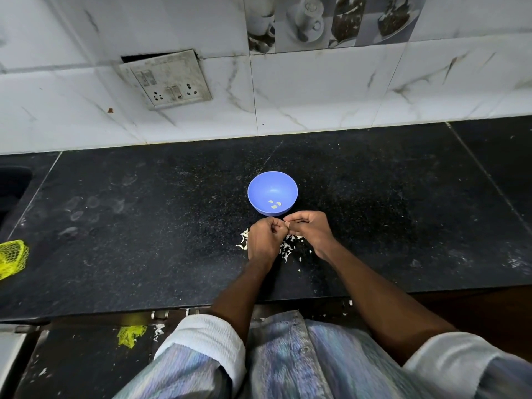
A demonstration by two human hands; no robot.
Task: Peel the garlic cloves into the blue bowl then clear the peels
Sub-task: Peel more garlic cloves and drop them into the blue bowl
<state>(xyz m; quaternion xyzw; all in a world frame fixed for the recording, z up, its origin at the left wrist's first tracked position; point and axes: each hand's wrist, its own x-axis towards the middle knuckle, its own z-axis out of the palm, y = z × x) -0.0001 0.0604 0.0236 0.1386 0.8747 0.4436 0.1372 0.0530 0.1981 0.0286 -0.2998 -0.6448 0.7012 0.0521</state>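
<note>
The blue bowl point(272, 184) stands on the black counter with three peeled cloves point(274, 204) at its bottom. Just in front of it my left hand point(266, 239) and my right hand point(309, 229) meet, fingers curled together around a small garlic clove point(286, 224); only a pale bit of it shows between the fingertips. White garlic peels point(288, 249) lie scattered on the counter under and around both hands, partly hidden by them.
The black granite counter point(144, 226) runs to a tiled wall with a socket plate point(167, 79). A yellow mesh bag point(13, 259) lies at the left edge. Another yellow mesh scrap point(131, 335) and peel bits lie on the floor below the counter edge.
</note>
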